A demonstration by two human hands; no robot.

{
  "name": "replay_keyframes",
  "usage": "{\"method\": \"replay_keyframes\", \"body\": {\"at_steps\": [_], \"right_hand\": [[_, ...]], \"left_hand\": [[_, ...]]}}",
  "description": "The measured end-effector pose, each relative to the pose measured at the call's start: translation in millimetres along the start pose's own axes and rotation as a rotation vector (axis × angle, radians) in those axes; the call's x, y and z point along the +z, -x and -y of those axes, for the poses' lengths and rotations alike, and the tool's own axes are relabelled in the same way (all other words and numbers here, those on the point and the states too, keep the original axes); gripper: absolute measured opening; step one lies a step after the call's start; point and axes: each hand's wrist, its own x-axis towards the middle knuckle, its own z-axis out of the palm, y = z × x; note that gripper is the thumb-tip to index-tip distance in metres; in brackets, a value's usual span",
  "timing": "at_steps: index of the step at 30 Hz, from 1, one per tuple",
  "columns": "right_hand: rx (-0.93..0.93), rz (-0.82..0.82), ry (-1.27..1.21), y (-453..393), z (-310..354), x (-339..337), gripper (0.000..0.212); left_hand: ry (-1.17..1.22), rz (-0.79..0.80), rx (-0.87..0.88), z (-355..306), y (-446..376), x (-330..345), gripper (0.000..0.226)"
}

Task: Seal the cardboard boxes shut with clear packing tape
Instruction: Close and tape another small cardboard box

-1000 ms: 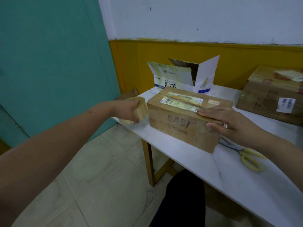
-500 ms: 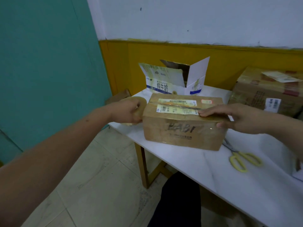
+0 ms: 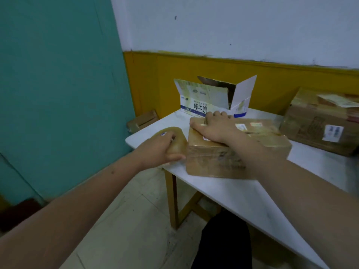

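Cardboard box is sitting at the tabletop corner. The right hand is pressing flat, fingers spread, on its lid; the left hand is gripping the tape roll beside it. Advisably, it is pulling taut, smoothing outward.

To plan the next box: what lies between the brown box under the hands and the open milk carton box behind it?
Head view: only the right hand's fingertips, over the brown box's far edge, before the milk carton box.
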Motion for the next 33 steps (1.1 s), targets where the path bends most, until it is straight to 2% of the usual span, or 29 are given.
{"method": "replay_keyframes", "body": {"at_steps": [2, 4, 5, 7, 9, 11, 13, 15, 17, 20, 23, 26, 27, 29, 31, 33], "right_hand": [[-0.030, -0.005, 0.005, -2.1, -1.0, 1.7, 0.088], [-0.069, -0.016, -0.001, -1.5, 0.2, 0.8, 0.084], [-0.083, -0.018, -0.016, -1.4, -0.4, -0.8, 0.081], [-0.122, -0.014, -0.036, -1.8, -1.3, -2.7, 0.075], [-0.152, -0.016, -0.058, -0.7, -2.7, -2.1, 0.069], [-0.200, -0.026, -0.106, 3.7, -3.1, -2.4, 0.061], [-0.282, -0.027, -0.171, 11.2, -1.1, -3.6, 0.050], [-0.355, -0.024, -0.226, 16.8, -0.7, -4.4, 0.041], [-0.409, 0.005, -0.249, 18.7, -3.7, -4.0, 0.039], [-0.478, 0.063, -0.288, 19.8, -11.4, -5.5, 0.040], [-0.472, 0.125, -0.302, 22.1, -14.5, -13.1, 0.049], [-0.415, 0.239, -0.070, 21.8, 6.1, -23.1, 0.073], [-0.382, 0.269, 0.019, 20.9, 15.0, -20.0, 0.072], [-0.354, 0.262, 0.062, 21.1, 28.7, -10.6, 0.055], [-0.365, 0.220, 0.005, 24.1, 28.3, -8.0, 0.045], [-0.417, 0.210, -0.064, 25.9, 18.3, -8.7, 0.046]], "left_hand": [[0.096, 0.068, 0.003, 9.3, 6.2, 3.5, 0.089], [0.067, 0.154, 0.065, 17.9, 14.1, 6.9, 0.101], [0.033, 0.191, 0.099, 21.6, 17.1, 8.1, 0.097], [-0.052, 0.235, 0.136, 23.4, 20.9, 5.5, 0.072], [-0.237, 0.202, 0.148, 18.3, 17.9, -6.6, 0.057], [-0.431, 0.095, 0.152, 13.1, 7.4, -24.8, 0.052], [-0.527, 0.032, 0.071, 6.5, -4.7, -46.9, 0.053], [-0.586, 0.106, -0.046, -2.5, -16.0, -57.0, 0.060], [-0.535, 0.244, -0.047, -9.4, -22.2, -52.8, 0.061], [-0.284, 0.309, -0.018, -9.4, -17.4, -43.5, 0.062], [-0.150, 0.313, -0.005, -7.6, -8.1, -40.4, 0.067], [-0.087, 0.273, -0.008, -9.9, -6.2, -31.7, 0.051], [-0.093, 0.240, -0.005, -9.7, -8.4, -27.5, 0.043], [-0.127, 0.171, -0.002, -9.7, -12.2, -19.5, 0.038], [-0.124, 0.154, -0.011, -8.4, -14.0, -16.1, 0.046], [-0.080, 0.275, -0.035, -6.4, -11.3, -20.9, 0.074]]}}
